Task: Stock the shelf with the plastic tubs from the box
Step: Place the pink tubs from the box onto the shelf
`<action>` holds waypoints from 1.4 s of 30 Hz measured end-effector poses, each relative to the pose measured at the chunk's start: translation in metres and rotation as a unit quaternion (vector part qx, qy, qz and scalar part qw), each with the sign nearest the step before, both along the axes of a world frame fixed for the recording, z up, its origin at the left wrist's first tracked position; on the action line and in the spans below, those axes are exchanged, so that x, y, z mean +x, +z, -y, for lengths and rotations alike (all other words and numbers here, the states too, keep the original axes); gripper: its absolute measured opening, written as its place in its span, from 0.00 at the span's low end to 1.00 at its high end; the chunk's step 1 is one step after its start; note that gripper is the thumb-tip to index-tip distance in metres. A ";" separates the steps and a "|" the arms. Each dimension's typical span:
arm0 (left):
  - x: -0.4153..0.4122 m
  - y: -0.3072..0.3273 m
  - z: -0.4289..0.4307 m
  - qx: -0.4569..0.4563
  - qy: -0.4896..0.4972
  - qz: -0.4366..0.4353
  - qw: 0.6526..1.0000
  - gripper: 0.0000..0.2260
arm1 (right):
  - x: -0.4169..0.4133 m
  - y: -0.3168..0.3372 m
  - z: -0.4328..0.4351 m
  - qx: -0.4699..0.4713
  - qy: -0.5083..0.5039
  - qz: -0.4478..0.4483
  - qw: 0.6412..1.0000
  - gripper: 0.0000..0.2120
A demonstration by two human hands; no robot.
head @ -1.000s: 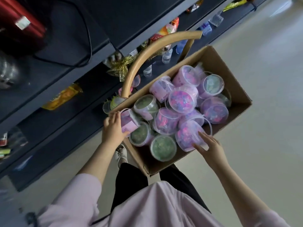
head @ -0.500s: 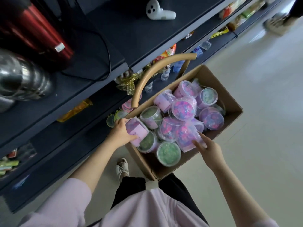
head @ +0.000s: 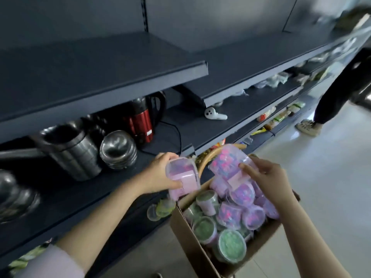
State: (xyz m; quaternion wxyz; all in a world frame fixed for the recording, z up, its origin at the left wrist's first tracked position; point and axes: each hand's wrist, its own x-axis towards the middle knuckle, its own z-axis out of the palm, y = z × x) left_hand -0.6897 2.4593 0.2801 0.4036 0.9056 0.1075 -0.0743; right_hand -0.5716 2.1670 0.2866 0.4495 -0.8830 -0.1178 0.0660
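A cardboard box point(head: 190, 243) at the lower right holds several clear plastic tubs point(head: 230, 213) with pink, purple or green contents. My left hand point(head: 158, 175) grips a pink square tub point(head: 183, 178) lifted above the box's left edge, at the front of the dark shelf point(head: 80, 195). My right hand point(head: 267, 179) holds a round pink-and-blue tub point(head: 226, 163), tilted, raised over the box. Both tubs are clear of the box and close to each other.
Steel pots point(head: 74, 149) and bowls point(head: 118, 149) and a red kettle point(head: 142, 123) stand on the shelf to the left. A white controller point(head: 214, 114) lies further right. A curved wooden handle point(head: 208, 159) rises behind the box. A person's leg point(head: 329, 103) is at the far right.
Both hands have lifted their tubs up out of the box toward the shelf. The view has tilted upward, showing the upper shelves and kettle.
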 end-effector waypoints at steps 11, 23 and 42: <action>-0.094 0.190 -0.043 0.083 0.125 0.210 0.966 0.35 | -0.021 0.198 -0.107 0.101 0.235 0.197 0.946 0.04; -0.259 0.296 -0.067 0.118 0.311 0.222 0.916 0.30 | -0.108 0.276 -0.198 0.176 0.397 0.241 0.868 0.10; -0.425 0.271 -0.250 0.348 0.318 0.105 0.876 0.39 | -0.268 0.260 -0.423 0.080 0.399 0.321 0.855 0.15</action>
